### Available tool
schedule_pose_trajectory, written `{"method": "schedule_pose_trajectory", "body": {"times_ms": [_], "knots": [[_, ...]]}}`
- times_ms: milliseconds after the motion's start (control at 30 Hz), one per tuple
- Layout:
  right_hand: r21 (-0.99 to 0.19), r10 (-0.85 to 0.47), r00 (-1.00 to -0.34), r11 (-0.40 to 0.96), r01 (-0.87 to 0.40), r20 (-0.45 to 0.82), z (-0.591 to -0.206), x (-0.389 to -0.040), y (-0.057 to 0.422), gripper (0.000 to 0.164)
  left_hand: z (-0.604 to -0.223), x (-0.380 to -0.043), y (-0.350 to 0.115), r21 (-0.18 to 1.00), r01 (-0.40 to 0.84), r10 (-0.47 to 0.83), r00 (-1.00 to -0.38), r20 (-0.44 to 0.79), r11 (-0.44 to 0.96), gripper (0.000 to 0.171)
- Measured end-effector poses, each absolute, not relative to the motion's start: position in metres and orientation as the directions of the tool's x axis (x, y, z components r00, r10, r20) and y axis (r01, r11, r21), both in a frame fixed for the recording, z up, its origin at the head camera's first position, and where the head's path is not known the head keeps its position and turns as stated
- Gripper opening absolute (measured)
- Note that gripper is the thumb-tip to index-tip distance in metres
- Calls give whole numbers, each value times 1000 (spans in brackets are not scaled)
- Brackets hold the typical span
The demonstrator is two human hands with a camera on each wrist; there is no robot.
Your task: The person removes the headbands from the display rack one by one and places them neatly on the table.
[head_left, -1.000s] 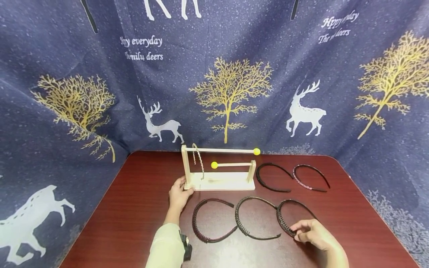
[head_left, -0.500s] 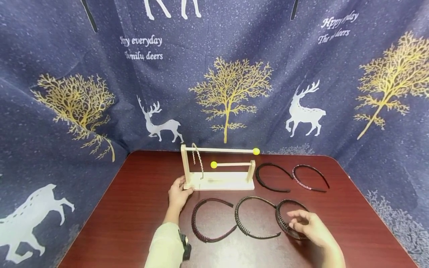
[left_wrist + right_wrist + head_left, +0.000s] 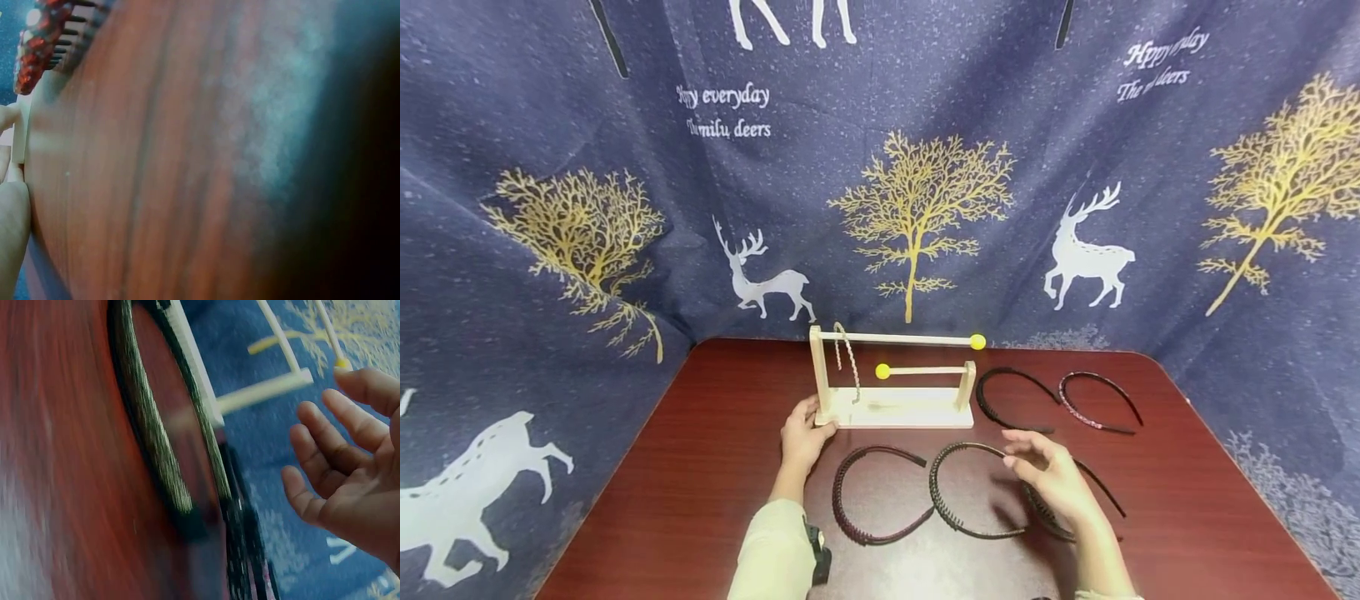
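Observation:
My left hand [image 3: 805,437] grips the left end of a pale wooden stand [image 3: 917,408], thumb in front of its base. A twisted light headband [image 3: 852,367] hangs from the stand's upper rod. My right hand [image 3: 1052,479] hovers over the table, fingers apart and loosely bent, holding nothing; the right wrist view also shows the bare palm [image 3: 359,456]. Under it lies a dark toothed headband [image 3: 1101,486], partly hidden by the hand and forearm. To its left are a middle toothed headband [image 3: 934,487] and a dark reddish one [image 3: 837,496], its beaded end [image 3: 37,50] close in the left wrist view.
Behind lie a black headband [image 3: 988,404] and a pink-patterned headband [image 3: 1075,410], right of the stand. The lower rod ends in a yellow ball [image 3: 882,372], the upper one in another ball [image 3: 977,342]. A patterned cloth [image 3: 820,192] hangs behind the red-brown table [image 3: 700,500].
My right hand has left the rightmost front headband and moved up and left, toward the middle one. The left hand stays on the stand. The view has shifted slightly.

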State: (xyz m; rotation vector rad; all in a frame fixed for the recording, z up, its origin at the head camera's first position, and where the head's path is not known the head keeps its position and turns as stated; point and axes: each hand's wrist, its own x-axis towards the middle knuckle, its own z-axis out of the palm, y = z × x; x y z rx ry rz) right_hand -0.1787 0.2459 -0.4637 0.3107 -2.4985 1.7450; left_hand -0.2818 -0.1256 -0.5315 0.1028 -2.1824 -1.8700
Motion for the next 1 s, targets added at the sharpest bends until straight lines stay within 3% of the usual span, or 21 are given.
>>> {"method": "schedule_pose_trajectory", "body": {"times_ms": [400,1000], "knots": [[-943,-165,-947,146,-300,276,-459,-205,198,39,-532,-281,-126,981,135,-211,-964,163,140,56],[-952,-252,-922,-1,-305,295,-439,-231,118,43,-535,-284,-126,979,126,-221,-962,160,162,59]]}}
